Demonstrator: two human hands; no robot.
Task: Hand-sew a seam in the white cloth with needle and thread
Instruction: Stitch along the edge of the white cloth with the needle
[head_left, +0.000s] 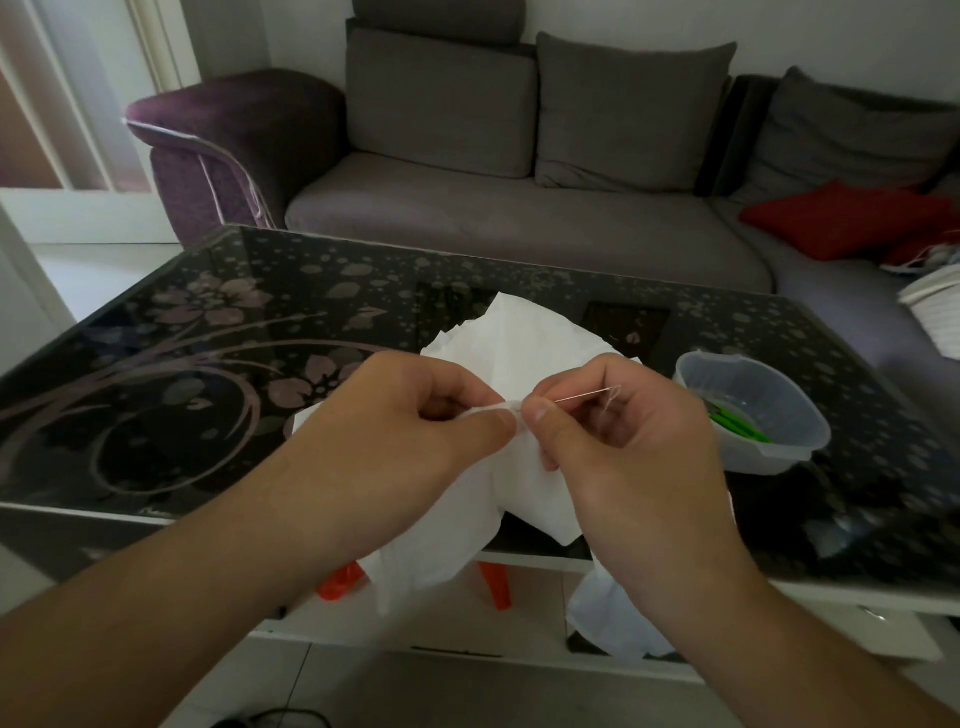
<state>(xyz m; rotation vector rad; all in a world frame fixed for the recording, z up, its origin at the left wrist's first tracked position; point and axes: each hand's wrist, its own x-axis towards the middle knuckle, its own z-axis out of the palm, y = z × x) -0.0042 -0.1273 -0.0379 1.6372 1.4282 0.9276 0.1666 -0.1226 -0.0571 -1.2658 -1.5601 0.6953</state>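
Observation:
The white cloth is lifted over the near edge of the black glass table, its lower part hanging past the edge. My left hand pinches a folded edge of the cloth between thumb and forefinger. Just to its right, my right hand pinches a thin needle that points left into that fold. A short loop of pale thread shows at the needle's right end.
A clear plastic bowl with green items inside stands on the table to the right of my hands. A grey sofa with a red cushion lies beyond the table. Something orange sits under the table.

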